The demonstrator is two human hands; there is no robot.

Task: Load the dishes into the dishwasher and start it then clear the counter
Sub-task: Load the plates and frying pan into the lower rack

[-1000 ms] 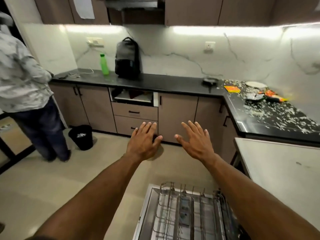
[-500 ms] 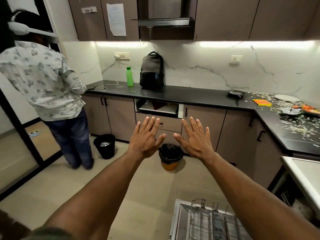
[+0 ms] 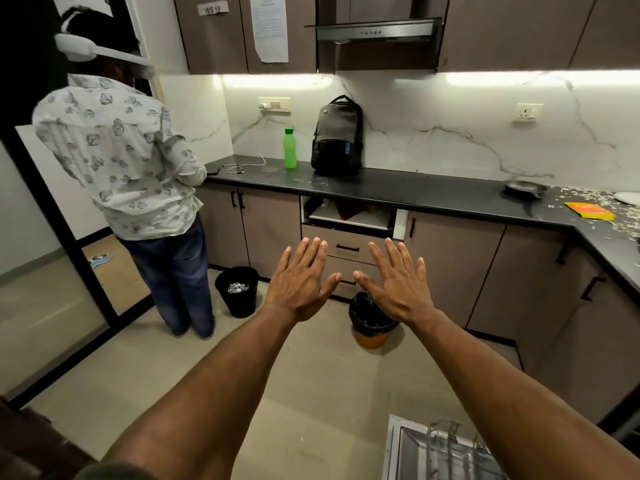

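Note:
My left hand [image 3: 300,283] and my right hand [image 3: 398,285] are stretched out in front of me, palms down, fingers spread, holding nothing. The pulled-out dishwasher rack [image 3: 440,452], an empty wire rack, shows at the bottom right, partly under my right forearm. On the black counter [image 3: 415,188] at the far right lie a small black pan [image 3: 524,188], the edge of a white plate [image 3: 628,198], an orange packet [image 3: 588,210] and scattered white scraps [image 3: 616,216].
A person in a patterned shirt [image 3: 121,161] stands at the counter's left end. A green bottle [image 3: 290,148] and a black backpack [image 3: 337,136] stand on the counter. A black bin [image 3: 237,291] and an orange bin with a black liner [image 3: 372,322] sit on the floor.
My view has swung left and lifted: the rack and messy counter corner slid toward the right edge, and the person came further into view. My hands stay outstretched, open.

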